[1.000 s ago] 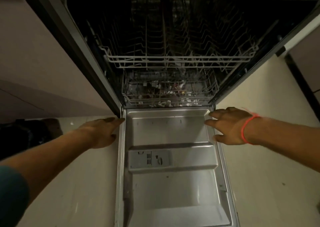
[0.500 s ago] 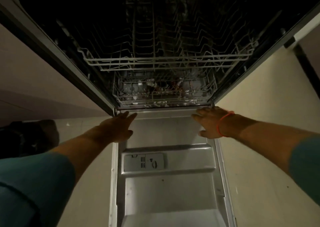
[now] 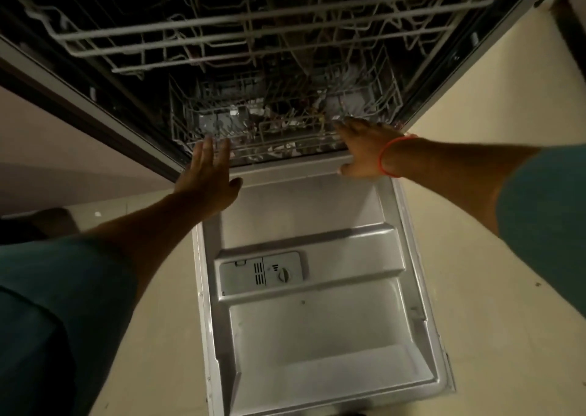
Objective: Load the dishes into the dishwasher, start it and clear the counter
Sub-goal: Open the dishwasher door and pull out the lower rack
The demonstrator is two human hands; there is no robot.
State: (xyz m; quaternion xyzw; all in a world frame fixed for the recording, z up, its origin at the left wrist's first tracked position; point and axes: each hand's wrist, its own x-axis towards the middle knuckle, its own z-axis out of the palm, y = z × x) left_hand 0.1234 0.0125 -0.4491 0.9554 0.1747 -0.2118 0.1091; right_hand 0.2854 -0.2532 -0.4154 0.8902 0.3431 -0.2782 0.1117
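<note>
The dishwasher stands open, its steel door (image 3: 317,336) lying flat below me with the detergent dispenser (image 3: 260,273) on it. Inside, the lower wire rack (image 3: 279,136) holds some dim items I cannot make out. The upper wire rack (image 3: 253,34) hangs above it. My left hand (image 3: 209,174) reaches with straight fingers to the lower rack's front edge at its left. My right hand (image 3: 364,149), with an orange band at the wrist, reaches to the rack's front edge at the right, fingers extended. Neither hand grips anything.
Pale cabinet fronts (image 3: 63,149) flank the dishwasher on the left. Cream floor (image 3: 491,193) lies on both sides of the door. A dark object (image 3: 28,225) sits on the floor at the left.
Both hands have moved forward from the door's sides near the hinge to the front edge of the lower rack. My head has leaned closer to the dishwasher.
</note>
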